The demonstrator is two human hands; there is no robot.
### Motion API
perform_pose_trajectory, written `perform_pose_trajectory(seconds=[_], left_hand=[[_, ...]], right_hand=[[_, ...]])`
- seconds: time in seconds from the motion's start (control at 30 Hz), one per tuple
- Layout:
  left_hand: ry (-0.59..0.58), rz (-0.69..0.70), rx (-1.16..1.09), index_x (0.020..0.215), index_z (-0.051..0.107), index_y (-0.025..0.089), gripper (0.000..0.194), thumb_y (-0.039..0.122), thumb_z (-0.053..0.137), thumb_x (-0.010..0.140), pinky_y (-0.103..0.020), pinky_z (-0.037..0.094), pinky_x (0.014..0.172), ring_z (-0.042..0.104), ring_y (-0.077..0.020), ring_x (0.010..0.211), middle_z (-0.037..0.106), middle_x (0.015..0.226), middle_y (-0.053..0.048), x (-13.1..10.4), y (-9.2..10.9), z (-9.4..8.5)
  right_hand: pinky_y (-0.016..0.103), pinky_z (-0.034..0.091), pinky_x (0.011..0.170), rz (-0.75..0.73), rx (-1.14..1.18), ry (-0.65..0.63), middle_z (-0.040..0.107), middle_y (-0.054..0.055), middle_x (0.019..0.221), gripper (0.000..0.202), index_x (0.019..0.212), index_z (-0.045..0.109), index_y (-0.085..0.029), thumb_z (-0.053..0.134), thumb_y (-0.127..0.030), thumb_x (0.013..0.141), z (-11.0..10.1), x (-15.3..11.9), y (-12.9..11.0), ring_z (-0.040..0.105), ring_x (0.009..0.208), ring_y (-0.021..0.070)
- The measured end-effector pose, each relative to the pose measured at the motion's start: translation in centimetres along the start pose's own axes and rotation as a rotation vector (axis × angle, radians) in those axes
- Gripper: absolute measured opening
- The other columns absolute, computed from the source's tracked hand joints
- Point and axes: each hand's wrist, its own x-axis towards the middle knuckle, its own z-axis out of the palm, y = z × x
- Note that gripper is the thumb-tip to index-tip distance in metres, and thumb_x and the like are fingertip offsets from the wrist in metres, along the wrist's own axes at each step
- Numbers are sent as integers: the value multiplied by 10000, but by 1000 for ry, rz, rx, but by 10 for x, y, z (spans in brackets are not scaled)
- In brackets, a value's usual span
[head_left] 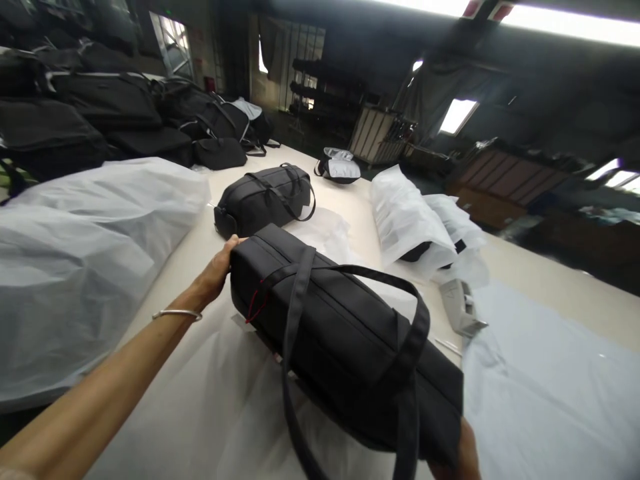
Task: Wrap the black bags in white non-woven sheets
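Note:
A black duffel bag (345, 333) with two strap handles fills the middle of the head view, tilted above the table and some white plastic sheeting. My left hand (220, 270), a metal bangle on its wrist, is closed on the bag's far left end. At the near right end my right hand (463, 453) grips the bag from below; most of its fingers are hidden behind it. A red cord (256, 303) and a white tag (243, 323) hang from the bag's left side. Just beyond it a second black duffel bag (267, 197) rests on the table.
Large translucent plastic covers (95, 267) lie along the left. Stacked black bags (105, 100) stand behind them. Plastic-wrapped bags (407, 217) and a grey tape dispenser (460, 308) are on the right of the table (550, 273). A small open bag (340, 165) sits at the far end.

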Motion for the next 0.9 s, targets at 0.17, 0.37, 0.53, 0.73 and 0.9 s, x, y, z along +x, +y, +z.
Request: perform_pose_trajectory(seconds=[0.17,0.37,0.53,0.73,0.9], left_hand=[[11,-20,162,1371,538,193,642,597,270,950,-483,412,1112,485,-316,1332,562,1442,-81,-20,-28,33],[-124,1,380,1191,663,203,604,620,324,914,-494,371,1151,564,-315,1249,669,1293,-79,8,-32,22],[-161,166,671,1127,707,211,644,711,384,880,-517,337,1155,519,-362,1288,645,1311,-117,45,13,19],[-595,730,973,1376,560,275,549,634,437,979,-482,261,1180,454,-298,1379,566,1436,-96,39,49,87],[-654,783,893,1346,571,268,522,606,540,949,-329,435,975,642,-233,1079,709,1138,-65,29,45,89]], right_hand=[[388,587,715,-125,17,108,727,45,710,395,714,696,-209,766,-544,516,28,40,-36,678,784,291],[457,569,895,-80,-306,-126,779,84,898,477,788,768,-188,730,-612,573,5,86,-62,692,984,360],[450,564,910,-104,-518,-64,777,115,910,544,896,780,-163,755,-600,571,2,155,-146,712,985,354],[357,575,870,-198,-781,-287,734,150,1120,582,1124,687,-132,575,-597,794,132,215,-216,708,1037,269],[405,523,952,-190,-1079,-332,673,224,1231,832,1346,541,-55,690,-629,761,224,242,-177,670,1126,321]])
